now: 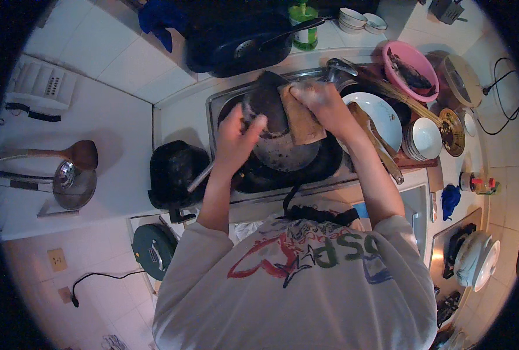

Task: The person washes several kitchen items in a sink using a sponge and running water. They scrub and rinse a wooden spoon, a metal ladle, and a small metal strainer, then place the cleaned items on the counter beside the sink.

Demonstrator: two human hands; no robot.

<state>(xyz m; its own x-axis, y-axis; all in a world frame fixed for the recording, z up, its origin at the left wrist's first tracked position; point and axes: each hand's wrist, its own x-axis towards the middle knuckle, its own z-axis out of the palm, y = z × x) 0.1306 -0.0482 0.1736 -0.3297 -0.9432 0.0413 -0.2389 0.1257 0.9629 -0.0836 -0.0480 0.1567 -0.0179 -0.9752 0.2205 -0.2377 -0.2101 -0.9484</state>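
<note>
My left hand (235, 142) is closed on a spatula with a broad dark blade (269, 108); its grey handle (201, 177) sticks out below the hand toward me. In my right hand (320, 104) is a tan-brown cloth (302, 119), lying against the right edge of the blade. The right hand is slightly blurred. Both hands are above a metal sink (212, 105), where a dark wok (323, 163) sits with cloudy liquid (285, 153) in it. The blade hides part of the wok.
Right of the sink are a white plate (379, 111) with wooden utensils, stacked bowls (425, 139) and a pink basin (396, 73) holding fish. A faucet (341, 67) rises behind. A black air-fryer basket (177, 172) stands left; a dark blue tub (224, 49) lies beyond the sink.
</note>
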